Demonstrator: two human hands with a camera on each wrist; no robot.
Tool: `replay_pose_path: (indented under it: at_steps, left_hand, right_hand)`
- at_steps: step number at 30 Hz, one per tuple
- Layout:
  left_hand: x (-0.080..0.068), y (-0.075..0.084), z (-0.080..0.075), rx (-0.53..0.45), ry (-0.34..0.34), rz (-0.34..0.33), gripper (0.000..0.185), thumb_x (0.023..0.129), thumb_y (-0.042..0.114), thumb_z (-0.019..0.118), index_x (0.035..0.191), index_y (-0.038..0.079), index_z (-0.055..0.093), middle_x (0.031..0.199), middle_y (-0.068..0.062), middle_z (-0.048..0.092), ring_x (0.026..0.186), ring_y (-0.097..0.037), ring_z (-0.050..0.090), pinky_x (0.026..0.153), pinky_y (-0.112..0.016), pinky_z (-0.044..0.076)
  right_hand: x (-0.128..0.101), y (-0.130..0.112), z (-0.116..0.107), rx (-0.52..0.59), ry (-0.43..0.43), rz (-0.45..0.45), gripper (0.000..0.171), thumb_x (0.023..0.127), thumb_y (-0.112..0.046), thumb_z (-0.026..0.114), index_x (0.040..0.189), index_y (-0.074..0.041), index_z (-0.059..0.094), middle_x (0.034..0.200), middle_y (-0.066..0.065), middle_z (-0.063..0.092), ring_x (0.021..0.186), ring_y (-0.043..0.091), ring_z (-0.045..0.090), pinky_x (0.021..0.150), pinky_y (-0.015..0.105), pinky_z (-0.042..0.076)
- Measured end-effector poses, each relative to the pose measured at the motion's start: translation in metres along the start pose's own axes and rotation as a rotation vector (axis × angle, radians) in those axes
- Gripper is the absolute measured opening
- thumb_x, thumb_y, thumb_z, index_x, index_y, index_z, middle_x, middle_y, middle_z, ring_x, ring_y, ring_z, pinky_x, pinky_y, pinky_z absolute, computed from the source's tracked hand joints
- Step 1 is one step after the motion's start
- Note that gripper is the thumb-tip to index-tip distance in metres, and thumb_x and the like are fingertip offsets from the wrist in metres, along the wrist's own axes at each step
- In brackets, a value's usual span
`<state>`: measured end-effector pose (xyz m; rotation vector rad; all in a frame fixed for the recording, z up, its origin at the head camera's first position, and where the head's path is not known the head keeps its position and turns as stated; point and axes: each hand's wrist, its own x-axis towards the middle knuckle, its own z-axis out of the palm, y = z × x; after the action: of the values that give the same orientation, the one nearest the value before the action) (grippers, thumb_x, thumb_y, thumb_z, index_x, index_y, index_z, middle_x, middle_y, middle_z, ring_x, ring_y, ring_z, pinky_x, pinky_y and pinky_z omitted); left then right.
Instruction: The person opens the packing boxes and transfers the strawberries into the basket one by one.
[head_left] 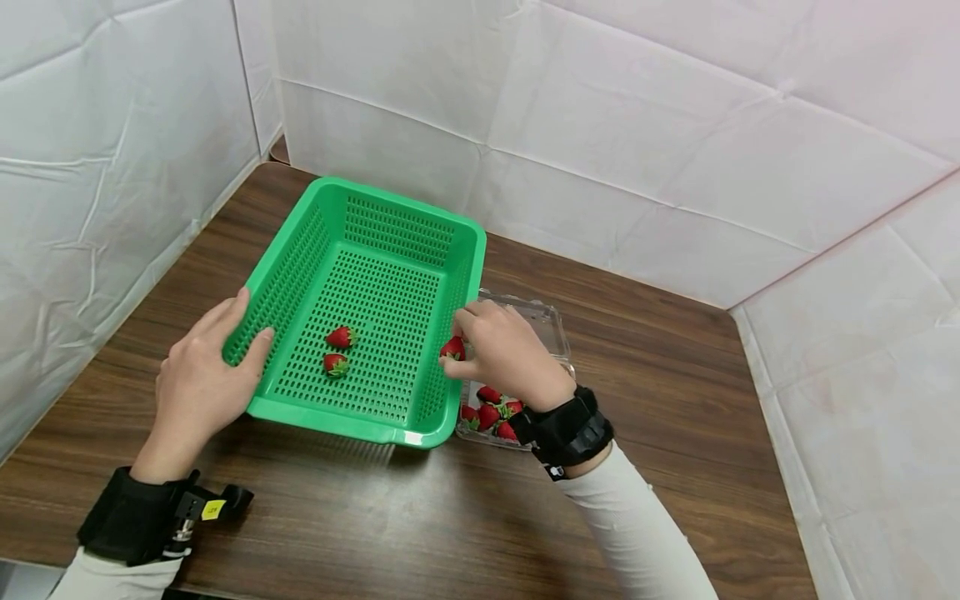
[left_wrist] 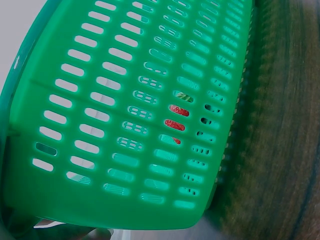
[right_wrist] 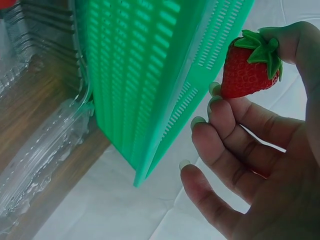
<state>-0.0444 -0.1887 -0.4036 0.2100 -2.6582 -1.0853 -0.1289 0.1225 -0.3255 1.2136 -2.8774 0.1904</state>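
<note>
Over the green basket's [head_left: 360, 308] right wall, your right hand [head_left: 506, 354] pinches a strawberry [head_left: 452, 348], basket floor lying leftward; your left hand [head_left: 198, 379] grips the left rim.

A bright green slotted basket [head_left: 375, 292] holds red strawberries [head_left: 339, 350] with green caps, beside a clear plastic punnet [head_left: 543, 321] on the dark brown wood-grain bench [head_left: 675, 400], against white walls [head_left: 637, 125].
</note>
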Motion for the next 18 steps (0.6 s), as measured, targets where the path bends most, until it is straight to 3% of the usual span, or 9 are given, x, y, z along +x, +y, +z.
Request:
replay_pose_path:
  at_steps: [18]
  left_hand:
    - [0.000, 0.000, 0.000, 0.009, -0.005, -0.010, 0.058, 0.101, 0.038, 0.047, 0.153, 0.018, 0.031, 0.151, -0.020, 0.040, 0.123, -0.056, 0.043, 0.087, -0.070, 0.034]
  right_hand:
    - [0.022, -0.013, -0.003, -0.007, -0.113, -0.089, 0.021, 0.087, -0.032, 0.068, 0.088, -0.012, 0.062, 0.088, 0.003, 0.062, 0.078, 0.015, 0.048, 0.067, 0.026, 0.034]
